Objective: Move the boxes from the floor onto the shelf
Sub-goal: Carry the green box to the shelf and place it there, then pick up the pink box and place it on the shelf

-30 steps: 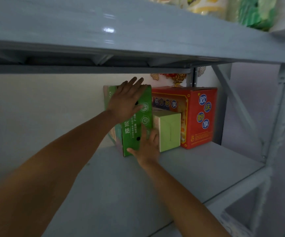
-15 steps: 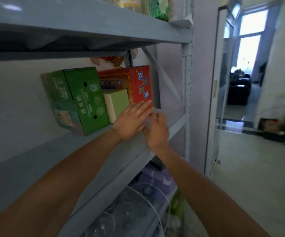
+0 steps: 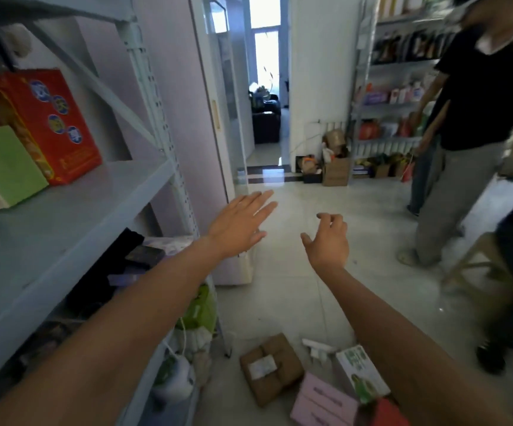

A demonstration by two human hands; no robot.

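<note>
On the grey shelf point(image 3: 74, 210) at the left stand a red box point(image 3: 49, 124) and a light green box point(image 3: 3, 167) in front of it. On the floor near my feet lie a brown cardboard box point(image 3: 272, 367), a pink box point(image 3: 323, 401) and a white box with green print point(image 3: 361, 373), partly hidden by my right forearm. My left hand point(image 3: 240, 226) is flat with fingers spread and empty, past the shelf's corner. My right hand point(image 3: 329, 241) hangs in the air with loosely curled fingers, holding nothing.
A person in a black shirt point(image 3: 470, 124) stands at the right, beside a wooden stool point(image 3: 479, 265). A second shelf with goods point(image 3: 387, 103) lines the far right wall. A cardboard box with clutter point(image 3: 335, 170) sits beside an open doorway point(image 3: 267, 118). Bags and bottles fill the lower shelf.
My view has swung right from the shelf to the room and floor. Both hands have left the green box on the shelf and now hang empty in the air.
</note>
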